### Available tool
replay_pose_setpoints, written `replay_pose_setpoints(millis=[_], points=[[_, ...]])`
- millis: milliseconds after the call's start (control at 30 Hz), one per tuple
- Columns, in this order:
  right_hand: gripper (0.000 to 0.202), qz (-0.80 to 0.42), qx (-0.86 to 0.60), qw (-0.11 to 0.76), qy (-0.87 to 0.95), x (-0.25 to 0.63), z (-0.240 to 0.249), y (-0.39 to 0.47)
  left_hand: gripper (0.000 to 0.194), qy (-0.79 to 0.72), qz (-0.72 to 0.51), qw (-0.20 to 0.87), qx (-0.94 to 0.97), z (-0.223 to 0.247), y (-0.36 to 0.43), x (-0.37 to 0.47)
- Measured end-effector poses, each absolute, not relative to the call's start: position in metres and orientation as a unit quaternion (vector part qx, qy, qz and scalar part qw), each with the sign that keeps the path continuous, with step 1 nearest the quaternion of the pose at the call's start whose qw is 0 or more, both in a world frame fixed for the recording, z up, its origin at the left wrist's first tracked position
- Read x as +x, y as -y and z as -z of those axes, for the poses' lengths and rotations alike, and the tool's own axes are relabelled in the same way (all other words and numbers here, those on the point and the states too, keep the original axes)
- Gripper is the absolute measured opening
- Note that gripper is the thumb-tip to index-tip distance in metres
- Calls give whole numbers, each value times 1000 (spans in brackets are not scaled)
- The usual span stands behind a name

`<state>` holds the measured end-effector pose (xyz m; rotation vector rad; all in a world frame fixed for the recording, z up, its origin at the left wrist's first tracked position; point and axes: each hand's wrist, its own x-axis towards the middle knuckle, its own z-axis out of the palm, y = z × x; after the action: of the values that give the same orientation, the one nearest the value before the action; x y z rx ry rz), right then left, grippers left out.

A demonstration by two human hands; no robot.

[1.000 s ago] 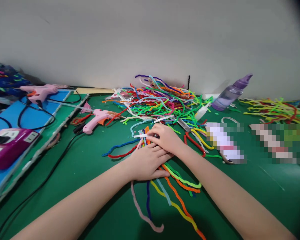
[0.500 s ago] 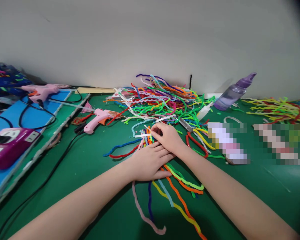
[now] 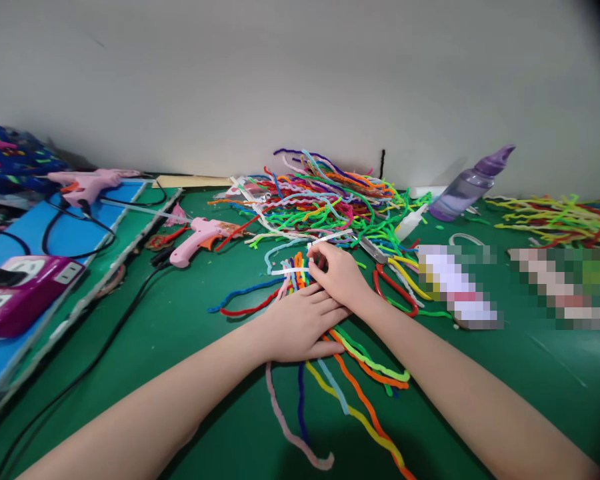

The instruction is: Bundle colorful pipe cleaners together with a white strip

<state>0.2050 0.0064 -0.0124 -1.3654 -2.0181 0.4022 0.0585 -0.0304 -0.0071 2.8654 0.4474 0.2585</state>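
My left hand [image 3: 300,323] lies flat with its fingers stretched out, pressing a row of coloured pipe cleaners [image 3: 350,407] against the table. Their lower ends fan out toward me, and the upper ends show just past the fingers. Across those upper ends runs a narrow white strip [image 3: 289,271]. Thumb and forefinger of my right hand [image 3: 337,270] are pinched at the strip's right end, above the left fingers. A small white end pokes up at the fingertips. Blue and red pipe cleaners [image 3: 247,307] bend out to the left.
A large heap of pipe cleaners [image 3: 325,190] lies at the back. Red-handled scissors [image 3: 397,300], a white glue bottle [image 3: 411,223] and a purple water bottle [image 3: 467,190] are to the right. A pink glue gun [image 3: 197,241], its black cord [image 3: 105,347] and a purple power strip [image 3: 27,293] are left.
My right fingertips have shifted slightly to the right and up along the white strip. My left hand stays pressed in place on the pipe cleaners.
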Motion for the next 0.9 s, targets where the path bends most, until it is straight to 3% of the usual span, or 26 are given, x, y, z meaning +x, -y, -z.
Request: replay_pose_setpoints(millis=[333,667,900], points=[[15,-122,-513,342,778,208,19,-10,56,-148,-102,113,977,6,30,59],[21,-71,-413,415,807,206,7,-4,54,-153,-105,83,979,9,31,58],[26,-124,-363,475,792,206,-1,1,46,-115,-149,-11,982,7,40,62]])
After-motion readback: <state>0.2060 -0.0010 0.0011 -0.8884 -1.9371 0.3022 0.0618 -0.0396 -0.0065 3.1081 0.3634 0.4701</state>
